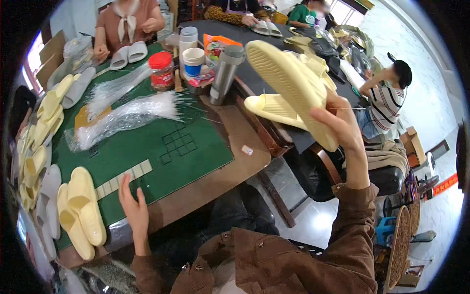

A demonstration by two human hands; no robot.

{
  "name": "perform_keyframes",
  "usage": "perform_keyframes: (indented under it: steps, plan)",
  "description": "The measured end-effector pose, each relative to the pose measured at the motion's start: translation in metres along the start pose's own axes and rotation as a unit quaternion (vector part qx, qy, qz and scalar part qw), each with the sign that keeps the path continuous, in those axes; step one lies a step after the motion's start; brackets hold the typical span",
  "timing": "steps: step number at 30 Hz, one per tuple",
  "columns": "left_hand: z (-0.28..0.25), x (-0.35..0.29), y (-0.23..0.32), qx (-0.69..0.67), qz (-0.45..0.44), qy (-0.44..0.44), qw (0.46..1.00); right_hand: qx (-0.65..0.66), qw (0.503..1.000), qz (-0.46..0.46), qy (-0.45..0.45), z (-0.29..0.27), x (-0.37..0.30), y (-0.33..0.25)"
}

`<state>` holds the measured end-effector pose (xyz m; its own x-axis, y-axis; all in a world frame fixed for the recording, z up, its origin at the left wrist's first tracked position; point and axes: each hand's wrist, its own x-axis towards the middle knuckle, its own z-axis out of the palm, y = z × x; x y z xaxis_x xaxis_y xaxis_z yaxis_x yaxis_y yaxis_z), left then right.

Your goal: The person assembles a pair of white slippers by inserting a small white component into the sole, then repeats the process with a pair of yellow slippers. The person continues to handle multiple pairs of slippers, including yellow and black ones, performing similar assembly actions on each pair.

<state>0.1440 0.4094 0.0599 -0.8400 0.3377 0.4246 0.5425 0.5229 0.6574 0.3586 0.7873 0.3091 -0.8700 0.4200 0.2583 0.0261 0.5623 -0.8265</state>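
My right hand (340, 120) is raised at the right of the table, gripping a pale yellow slipper (286, 81) by one end, its ribbed sole toward me. Beside it hangs a second yellow slipper (276, 109); how the two are joined is hidden. A thin pale strand crosses near my fingers. Over the near edge of the green mat, my left hand (134, 206) is open and holds nothing. Its fingertips are at a strip of pale rectangular stickers (125, 177). To its left lies another pair of yellow slippers (85, 208).
Bundles of clear plastic ties (129, 117) lie on the green mat (196, 169). Behind them stand a red-lidded jar (161, 72), a paper cup (193, 62) and a steel flask (226, 73). More slippers line the left edge. Co-workers sit across and at right.
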Motion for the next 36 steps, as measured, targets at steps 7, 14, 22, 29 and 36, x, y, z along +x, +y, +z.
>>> perform_keyframes:
  steps: [7,14,22,29,36]
  plan:
    - [-0.003,-0.005,0.032,-0.132,0.01,0.013,0.991,0.007,0.985,-0.11,-0.13,0.111,0.025,-0.009]
    - [-0.009,-0.015,0.054,-0.37,-0.095,0.01,0.924,-0.027,0.978,-0.167,-0.125,0.261,-0.013,0.031]
    - [0.003,-0.022,0.04,-0.329,-0.083,0.046,0.939,-0.043,0.949,-0.237,-0.203,0.29,-0.025,0.055]
    - [-0.001,-0.018,0.049,-0.141,-0.049,0.002,0.989,-0.194,0.961,-0.19,0.048,0.213,0.041,0.105]
    - [0.015,-0.013,0.032,-0.106,0.01,-0.043,0.993,-0.265,0.961,-0.067,-0.036,0.222,0.037,0.148]
